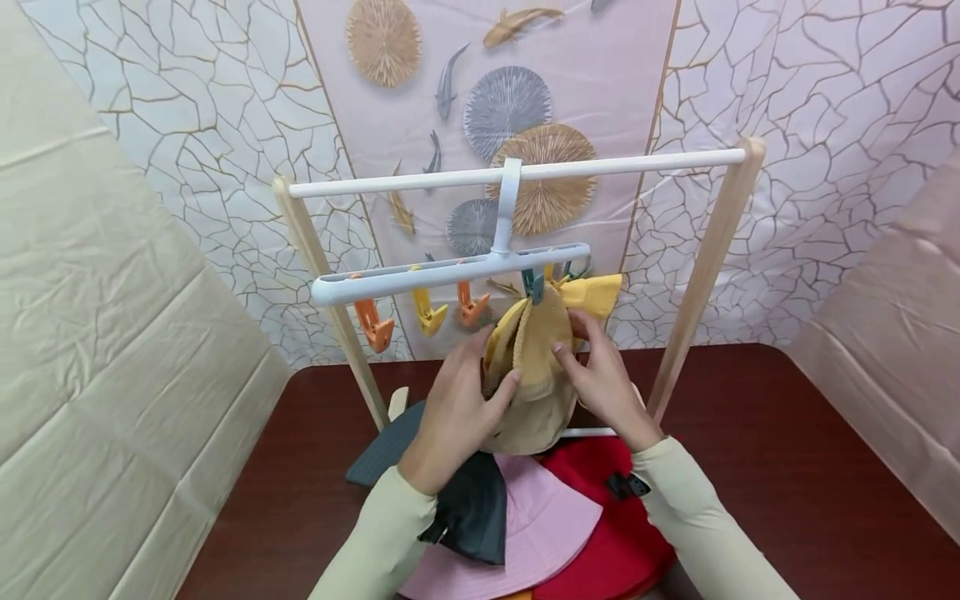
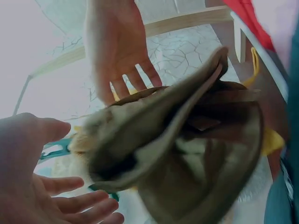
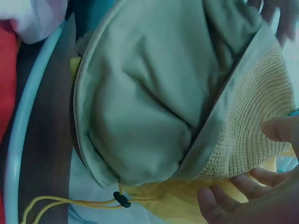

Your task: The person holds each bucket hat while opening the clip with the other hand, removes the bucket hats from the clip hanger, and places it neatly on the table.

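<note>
A tan hat with a woven straw-like brim hangs by a dark green clip near the right end of a pale blue hanger. My left hand is at the hat's left side, its fingers spread and relaxed in the left wrist view. At the other side, my right hand has its thumb against the woven brim and its fingers extended along the edge. A yellow hat hangs just behind. From the tan hat trails a yellow cord with a dark toggle.
The hanger hooks over the white rail of a wooden-legged rack. Orange and yellow clips dangle at its left. Below lie a black hat, a pink hat, a red hat and a dark grey hat on the brown table.
</note>
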The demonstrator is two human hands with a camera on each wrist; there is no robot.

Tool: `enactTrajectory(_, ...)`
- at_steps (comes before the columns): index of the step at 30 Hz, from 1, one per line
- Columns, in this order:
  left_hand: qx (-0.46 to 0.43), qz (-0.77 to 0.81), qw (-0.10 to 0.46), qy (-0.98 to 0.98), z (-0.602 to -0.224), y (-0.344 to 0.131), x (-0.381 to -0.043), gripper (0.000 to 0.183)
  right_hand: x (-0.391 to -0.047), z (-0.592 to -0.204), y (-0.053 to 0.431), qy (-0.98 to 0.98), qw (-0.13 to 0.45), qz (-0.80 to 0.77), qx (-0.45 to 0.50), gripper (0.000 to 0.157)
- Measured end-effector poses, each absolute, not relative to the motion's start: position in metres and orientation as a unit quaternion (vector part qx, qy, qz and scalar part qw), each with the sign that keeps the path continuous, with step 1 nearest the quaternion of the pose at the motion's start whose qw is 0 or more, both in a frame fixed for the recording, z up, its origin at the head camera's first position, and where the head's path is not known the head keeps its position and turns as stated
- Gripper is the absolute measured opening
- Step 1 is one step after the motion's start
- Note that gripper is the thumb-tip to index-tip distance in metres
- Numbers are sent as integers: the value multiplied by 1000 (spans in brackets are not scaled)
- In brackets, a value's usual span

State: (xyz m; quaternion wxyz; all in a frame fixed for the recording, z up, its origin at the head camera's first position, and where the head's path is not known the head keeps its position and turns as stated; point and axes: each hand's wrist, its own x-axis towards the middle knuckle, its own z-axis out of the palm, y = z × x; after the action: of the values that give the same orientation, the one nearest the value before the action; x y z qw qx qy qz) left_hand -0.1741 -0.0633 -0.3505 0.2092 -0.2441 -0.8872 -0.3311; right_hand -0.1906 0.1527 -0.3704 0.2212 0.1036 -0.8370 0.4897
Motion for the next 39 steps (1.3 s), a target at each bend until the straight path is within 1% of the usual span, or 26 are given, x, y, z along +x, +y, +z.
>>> enactTrajectory(2,-246,-331,204,-888,-350,-56,-179,64,-189,-372,153,-834,221,495,104,43)
enactTrajectory(5,-247,-329,210,-887,-350,-51,-183,55,-184,-374,155,-838,237,480,100,34)
enactTrajectory(7,-253,-337,213,-882,-350,-51,-185,45,-180,-374,159,-838,272,462,97,27)
enactTrajectory(10,-262,-344,209,-877,-351,-52,-188,36,-174,-373,167,-820,360,438,75,23)
enactTrajectory(12,-268,-346,200,-877,-352,-54,-191,35,-171,-371,173,-800,421,425,53,27)
enactTrajectory(14,-273,-352,193,-874,-352,-54,-194,33,-168,-369,178,-784,462,413,35,37)
enactTrajectory(16,-274,-366,186,-870,-352,-54,-197,30,-166,-366,181,-781,477,403,28,50)
enactTrajectory(19,-269,-401,173,-858,-351,-53,-202,26,-164,-364,182,-792,468,389,40,61)
enactTrajectory(21,-263,-425,162,-851,-352,-53,-205,24,-162,-364,180,-799,462,382,47,57)
enactTrajectory(23,-260,-443,153,-844,-352,-51,-207,24,-158,-363,178,-798,471,372,52,49)
enactTrajectory(26,-257,-458,144,-838,-354,-49,-210,23,-148,-361,173,-786,514,338,59,37)
enactTrajectory(28,-257,-465,144,-835,-355,-48,-211,23,-138,-358,166,-780,541,304,79,31)
enactTrajectory(29,-258,-470,144,-832,-356,-48,-211,22,-134,-356,162,-782,545,287,92,30)
enactTrajectory(31,-261,-486,138,-823,-357,-48,-211,21,-125,-353,153,-798,529,264,118,30)
enactTrajectory(33,-267,-504,126,-812,-357,-48,-211,22,-120,-351,145,-826,485,255,129,32)
enactTrajectory(35,-272,-521,108,-802,-358,-47,-210,22,-119,-351,140,-855,433,260,119,37)
enactTrajectory(37,-277,-532,92,-795,-358,-47,-210,23,-120,-352,137,-873,393,269,99,43)
enactTrajectory(39,-282,-541,65,-790,-356,-46,-208,24,-124,-352,137,-885,350,297,83,40)
